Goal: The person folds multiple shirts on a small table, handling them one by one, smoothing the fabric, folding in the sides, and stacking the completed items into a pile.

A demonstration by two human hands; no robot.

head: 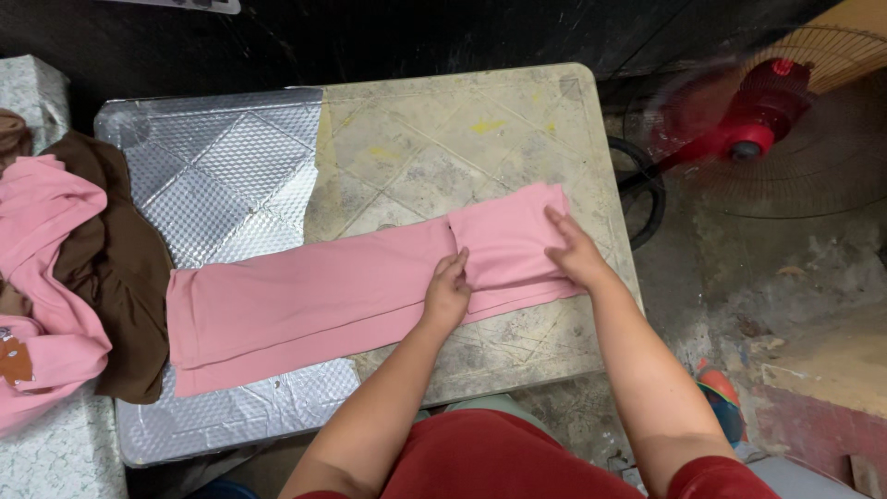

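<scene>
I see the worn square table [517, 120], half foil-covered, bearing long pink trousers [305, 300] laid across it. A brown and pink clothes pile [83, 268] lies left. My left hand [447, 294] and right hand [575, 251], apart, press flat on the trousers' folded right end.
</scene>
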